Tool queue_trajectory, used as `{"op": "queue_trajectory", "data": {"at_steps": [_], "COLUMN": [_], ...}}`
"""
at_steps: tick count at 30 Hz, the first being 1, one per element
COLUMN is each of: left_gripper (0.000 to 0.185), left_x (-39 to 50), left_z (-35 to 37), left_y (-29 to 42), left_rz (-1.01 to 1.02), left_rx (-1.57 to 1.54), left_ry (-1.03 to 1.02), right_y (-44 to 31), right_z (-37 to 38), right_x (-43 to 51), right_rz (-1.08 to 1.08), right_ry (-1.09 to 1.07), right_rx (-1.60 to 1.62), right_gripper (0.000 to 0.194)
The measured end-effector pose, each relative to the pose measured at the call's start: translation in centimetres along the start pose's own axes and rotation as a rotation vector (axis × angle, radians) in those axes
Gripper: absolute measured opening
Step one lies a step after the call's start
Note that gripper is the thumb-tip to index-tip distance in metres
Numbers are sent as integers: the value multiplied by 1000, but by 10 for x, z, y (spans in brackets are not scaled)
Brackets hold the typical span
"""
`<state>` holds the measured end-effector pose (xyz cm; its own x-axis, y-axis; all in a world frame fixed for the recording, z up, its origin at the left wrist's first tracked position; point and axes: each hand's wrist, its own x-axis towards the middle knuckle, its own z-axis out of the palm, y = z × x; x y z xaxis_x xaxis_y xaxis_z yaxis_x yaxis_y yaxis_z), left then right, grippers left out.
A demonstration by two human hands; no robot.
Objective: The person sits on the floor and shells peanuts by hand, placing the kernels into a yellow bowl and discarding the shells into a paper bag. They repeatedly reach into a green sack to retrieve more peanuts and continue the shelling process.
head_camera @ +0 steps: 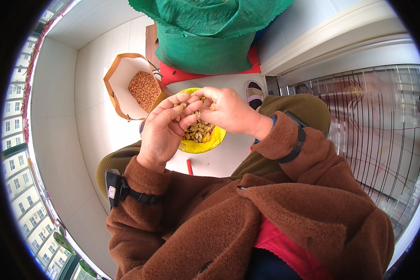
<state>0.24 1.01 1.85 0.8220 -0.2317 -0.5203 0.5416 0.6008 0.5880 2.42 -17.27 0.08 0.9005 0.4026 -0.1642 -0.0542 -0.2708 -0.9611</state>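
Note:
My left hand (161, 131) is cupped palm up, its curled fingers around peanuts (181, 105) that are partly hidden. Close beside it, my right hand (229, 112) has a peanut piece (212, 106) between its bent fingers. Both hands are above a round container lined with a yellow plastic bag (217, 140). Peanut shells (197, 133) lie inside that liner. To the left stands an open paper bag (118, 87), white inside, with shelled reddish peanuts (144, 90) at its bottom.
A large green woven sack (203, 52) stands on a red mat (255, 63) ahead. A slipper (254, 94) rests on the tiled floor (91, 84) near my right knee (297, 108). On the right is a wire rack (371, 122); windows (21, 140) line the left.

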Motion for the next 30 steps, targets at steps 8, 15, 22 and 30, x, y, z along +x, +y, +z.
{"op": "queue_trajectory", "data": {"at_steps": [8,15,22,30], "left_gripper": [19,13,22,33], "left_x": [3,-5,-7,-2], "left_z": [-18,-9,-3,-7], "left_y": [-2,-5,-4,-5], "left_rz": [87,131,8,-41], "left_rx": [6,96,15,-74], "left_ry": [-238,-160,-184,-204], "right_y": [-9,-15,-18,-20], "right_z": [-1,-2,-1,2], "right_x": [-4,-7,-9,-11], "right_rz": [-110,-96,-115,-128], "right_ry": [38,-9,9,12], "right_rx": [241,249,256,306], "right_gripper": [20,16,16,15]}}
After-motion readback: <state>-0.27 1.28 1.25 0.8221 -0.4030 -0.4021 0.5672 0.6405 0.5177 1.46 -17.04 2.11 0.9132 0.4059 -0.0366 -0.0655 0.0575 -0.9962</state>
